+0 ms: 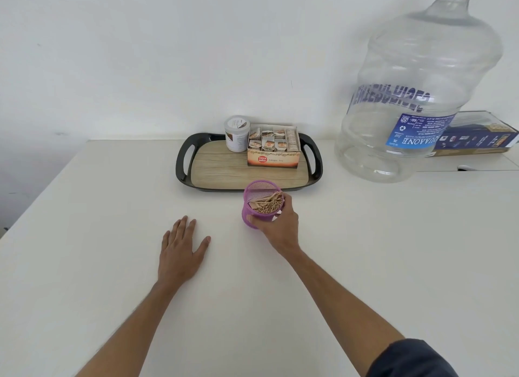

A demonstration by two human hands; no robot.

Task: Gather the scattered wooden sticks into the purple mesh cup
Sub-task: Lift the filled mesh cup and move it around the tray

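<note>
1. We note the right hand (280, 225) with fingers (287, 201) curled round the purple mesh cup (254, 202), just near of the black tray (182, 160).
2. The wooden sticks (266, 204) lie inside the cup, which tilts toward us.
3. The left hand (179, 250) rests flat on the white counter (365, 250), fingers released, left of the cup.
4. A clear water jug (415, 96) stands far right.

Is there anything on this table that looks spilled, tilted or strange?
Nothing is spilled: the wooden sticks sit inside the purple mesh cup, which the right hand grips. The one odd thing is the big empty water bottle, which appears to lean and has its label upside down.
</note>
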